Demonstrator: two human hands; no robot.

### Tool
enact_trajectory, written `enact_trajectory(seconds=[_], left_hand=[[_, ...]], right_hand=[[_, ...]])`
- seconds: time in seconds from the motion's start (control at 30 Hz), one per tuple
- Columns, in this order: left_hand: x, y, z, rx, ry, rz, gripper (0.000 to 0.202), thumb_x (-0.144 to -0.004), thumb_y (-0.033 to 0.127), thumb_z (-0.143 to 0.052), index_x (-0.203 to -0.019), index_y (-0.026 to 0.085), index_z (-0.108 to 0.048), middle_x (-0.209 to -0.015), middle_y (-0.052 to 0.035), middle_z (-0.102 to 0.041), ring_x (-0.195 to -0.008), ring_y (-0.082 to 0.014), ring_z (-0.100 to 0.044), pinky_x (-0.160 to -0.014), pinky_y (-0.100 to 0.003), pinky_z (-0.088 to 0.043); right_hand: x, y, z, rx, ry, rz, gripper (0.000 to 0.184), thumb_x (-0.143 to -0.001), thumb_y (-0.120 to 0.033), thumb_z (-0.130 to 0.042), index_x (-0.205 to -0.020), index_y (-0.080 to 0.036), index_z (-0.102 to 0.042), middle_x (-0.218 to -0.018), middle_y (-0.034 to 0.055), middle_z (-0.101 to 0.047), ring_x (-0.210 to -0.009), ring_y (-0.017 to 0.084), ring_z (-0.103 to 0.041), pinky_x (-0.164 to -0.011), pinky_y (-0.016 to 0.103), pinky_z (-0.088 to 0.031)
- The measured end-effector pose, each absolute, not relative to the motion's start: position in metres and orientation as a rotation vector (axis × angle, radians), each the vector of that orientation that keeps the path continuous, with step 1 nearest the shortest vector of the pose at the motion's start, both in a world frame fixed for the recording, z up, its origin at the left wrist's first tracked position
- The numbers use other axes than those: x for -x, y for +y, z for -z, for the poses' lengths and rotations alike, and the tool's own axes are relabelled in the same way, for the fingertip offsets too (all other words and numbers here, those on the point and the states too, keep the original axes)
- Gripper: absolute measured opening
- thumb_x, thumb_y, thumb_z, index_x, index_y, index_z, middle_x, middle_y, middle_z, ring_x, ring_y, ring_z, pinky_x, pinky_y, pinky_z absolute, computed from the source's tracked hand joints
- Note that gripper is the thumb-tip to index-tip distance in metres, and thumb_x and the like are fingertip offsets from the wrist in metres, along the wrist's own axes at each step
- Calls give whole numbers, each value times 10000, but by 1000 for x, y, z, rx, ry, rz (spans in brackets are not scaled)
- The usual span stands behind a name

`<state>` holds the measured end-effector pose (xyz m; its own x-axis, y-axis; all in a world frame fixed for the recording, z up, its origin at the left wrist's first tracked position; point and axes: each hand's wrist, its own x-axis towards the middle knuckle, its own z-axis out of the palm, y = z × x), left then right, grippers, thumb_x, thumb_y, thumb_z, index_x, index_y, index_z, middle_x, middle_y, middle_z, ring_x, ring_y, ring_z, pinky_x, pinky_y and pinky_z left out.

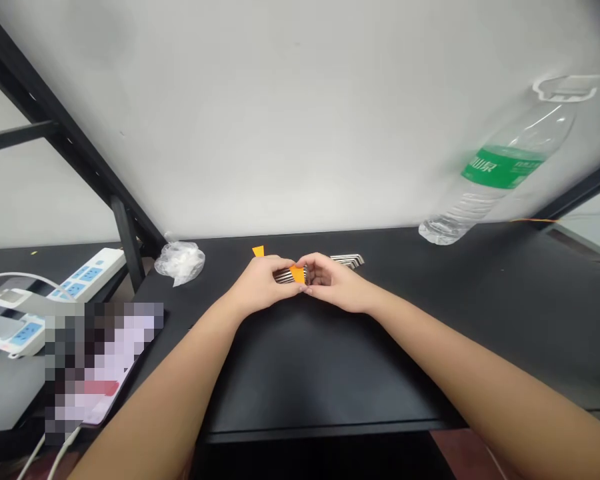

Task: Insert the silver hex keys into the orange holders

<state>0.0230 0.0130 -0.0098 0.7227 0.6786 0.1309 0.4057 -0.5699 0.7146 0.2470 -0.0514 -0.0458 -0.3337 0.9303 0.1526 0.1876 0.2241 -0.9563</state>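
Note:
Both hands meet over the middle of the black table. My left hand is closed around a bundle of slim silver hex keys, its thumb along the near side. An orange paper-like strip lies across the bundle's right end. My right hand is curled there, thumb and fingertips closed on the strip's edges. Just behind my right hand, more silver L-shaped hex keys lie on the table, bent ends to the right. Another orange piece shows behind my left hand; its lower part is hidden.
A crumpled clear plastic bag sits at the left on the black table. A large clear bottle with a green label stands at the back right by the wall. Further left are a blurred-out phone-like device and a power strip with cables.

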Motion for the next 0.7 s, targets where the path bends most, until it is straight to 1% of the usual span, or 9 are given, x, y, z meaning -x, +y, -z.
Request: enact_trajectory(seconds=[0.07, 0.17, 0.27, 0.4, 0.53, 0.7], left_hand=[[-23, 15, 14, -2348, 792, -527, 271, -834, 448, -735, -1003, 237, -747, -879, -18, -657, -802, -174, -608, -711, -294, -464], [-26, 16, 20, -2486, 774, -553, 232, -845, 441, -725, -908, 219, -709, -785, -6, -581, -725, -154, -558, -654, -282, -421], [-29, 16, 25, -2562, 749, -591, 230, -846, 428, -722, -854, 206, -661, -751, 4, -532, -690, -140, -523, -628, -274, -392], [-29, 19, 30, -2559, 712, -597, 211, -847, 387, -716, -825, 201, -619, -751, 7, -528, -698, -136, -529, -638, -263, -399], [-28, 21, 31, -2540, 721, -576, 197, -847, 376, -709, -824, 203, -617, -764, 3, -541, -704, -139, -536, -655, -266, -414], [-30, 20, 30, -2542, 687, -566, 246, -857, 420, -707, -810, 199, -609, -761, -3, -544, -715, -146, -545, -650, -269, -411]], right_hand=[[-245, -50, 47, 1014, -1575, -1327, 349, -921, -306, -695, -1248, -258, -582, -1142, 52, -652, -1015, 196, -650, -898, 393, -553], [-244, -48, 47, 1025, -1448, -1431, 279, -901, -283, -726, -1145, -248, -597, -1001, 12, -650, -897, 160, -643, -800, 329, -530], [-243, -46, 47, 1055, -1400, -1467, 289, -859, -271, -779, -1075, -249, -588, -914, -15, -647, -785, 133, -611, -706, 288, -495], [-246, -45, 48, 1061, -1353, -1514, 310, -846, -319, -795, -1060, -247, -582, -878, -11, -666, -681, 119, -571, -614, 271, -455], [-247, -45, 47, 1053, -1315, -1553, 302, -862, -314, -778, -1067, -247, -567, -846, -15, -670, -657, 118, -585, -602, 271, -464], [-248, -46, 44, 1111, -1401, -1528, 337, -850, -300, -794, -1068, -243, -543, -878, 7, -709, -767, 170, -686, -669, 307, -532]])
